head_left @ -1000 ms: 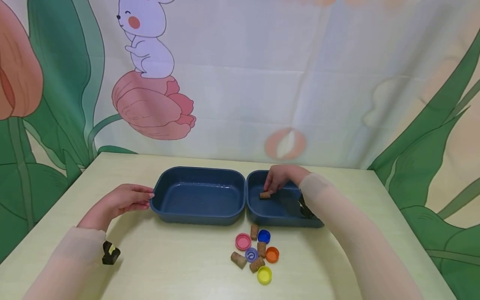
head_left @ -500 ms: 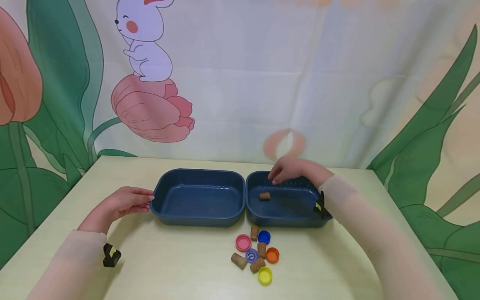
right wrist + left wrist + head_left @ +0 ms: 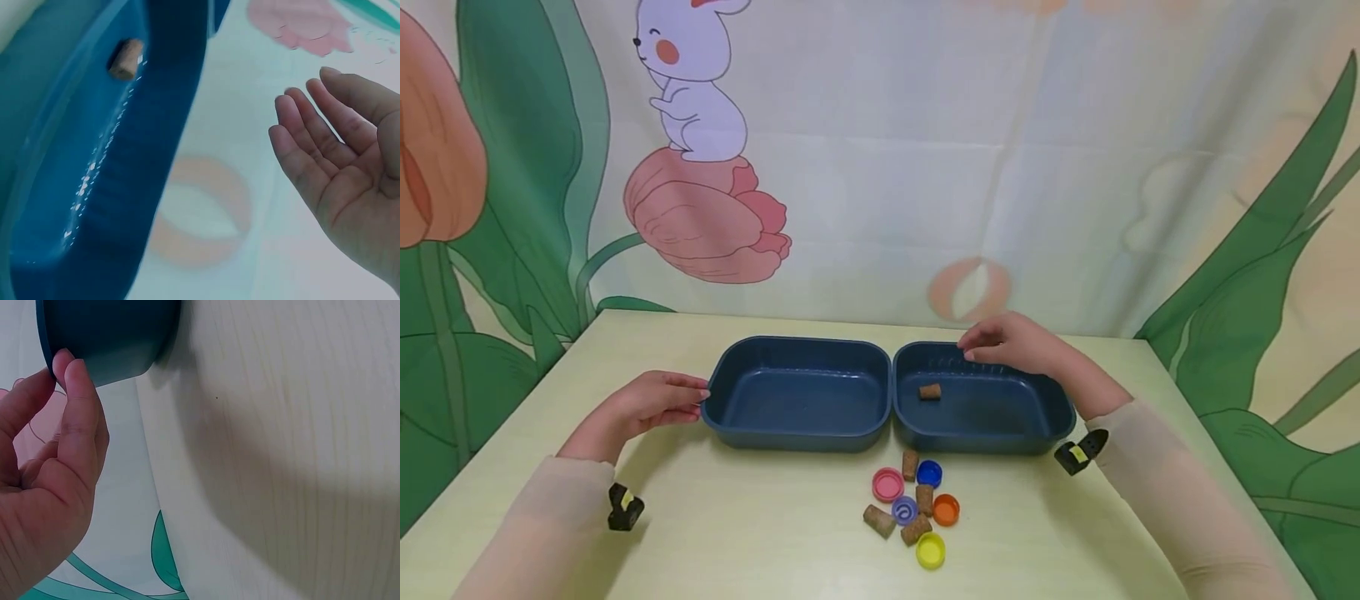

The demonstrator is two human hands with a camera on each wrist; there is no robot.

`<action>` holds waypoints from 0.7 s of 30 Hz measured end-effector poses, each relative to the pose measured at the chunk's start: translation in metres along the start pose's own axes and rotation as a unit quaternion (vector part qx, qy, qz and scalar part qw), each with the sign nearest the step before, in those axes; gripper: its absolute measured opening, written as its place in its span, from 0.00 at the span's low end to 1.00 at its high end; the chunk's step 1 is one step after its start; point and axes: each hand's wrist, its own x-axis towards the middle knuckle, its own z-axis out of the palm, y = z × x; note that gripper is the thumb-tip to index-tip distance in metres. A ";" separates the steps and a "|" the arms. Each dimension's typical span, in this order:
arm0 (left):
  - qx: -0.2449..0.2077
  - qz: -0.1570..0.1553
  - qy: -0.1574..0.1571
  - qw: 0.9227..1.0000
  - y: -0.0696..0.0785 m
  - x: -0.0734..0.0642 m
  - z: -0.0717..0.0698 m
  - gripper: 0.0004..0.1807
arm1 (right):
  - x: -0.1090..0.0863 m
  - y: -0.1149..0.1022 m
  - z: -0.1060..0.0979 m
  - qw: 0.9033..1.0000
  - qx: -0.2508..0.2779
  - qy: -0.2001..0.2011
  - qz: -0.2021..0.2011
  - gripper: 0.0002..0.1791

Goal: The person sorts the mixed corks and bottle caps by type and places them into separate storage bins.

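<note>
Two dark blue rectangular trays stand side by side. My left hand (image 3: 651, 406) is at the left end of the left tray (image 3: 805, 442); its fingertips pinch the rim (image 3: 42, 337). A single brown cork (image 3: 929, 392) lies on its side in the right tray (image 3: 985, 442), near its left end. My right hand (image 3: 1018, 343) is over the back rim of that tray in the head view. In the right wrist view, the right hand (image 3: 350, 162) has its fingers loosely extended and holds nothing, apart from the cork (image 3: 126, 59).
In front of the trays, on the pale wooden table (image 3: 760, 533), lies a cluster of several corks (image 3: 878, 520) and bottle caps: pink (image 3: 887, 484), blue (image 3: 929, 474), purple (image 3: 905, 511), orange (image 3: 946, 509) and yellow (image 3: 930, 551). A printed curtain (image 3: 880, 183) hangs behind the table.
My right hand has let go of the cork in the right tray, risen and moved back to the right. The left hand has stayed at the left tray's rim.
</note>
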 end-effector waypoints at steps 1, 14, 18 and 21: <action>-0.001 0.001 0.000 1.000 0.000 0.000 0.000 0.31 | -0.005 -0.002 0.001 1.000 0.005 0.006 0.004 0.15; 0.005 0.001 0.001 1.000 0.000 0.001 -0.001 0.31 | -0.059 -0.023 0.019 0.999 0.044 0.013 0.028 0.13; 0.007 -0.001 0.000 1.000 0.000 0.002 -0.001 0.31 | -0.071 -0.025 0.028 0.998 0.056 0.007 0.020 0.14; 0.006 0.000 -0.003 1.000 0.000 0.002 -0.001 0.31 | -0.078 -0.025 0.035 0.998 0.067 0.000 0.014 0.15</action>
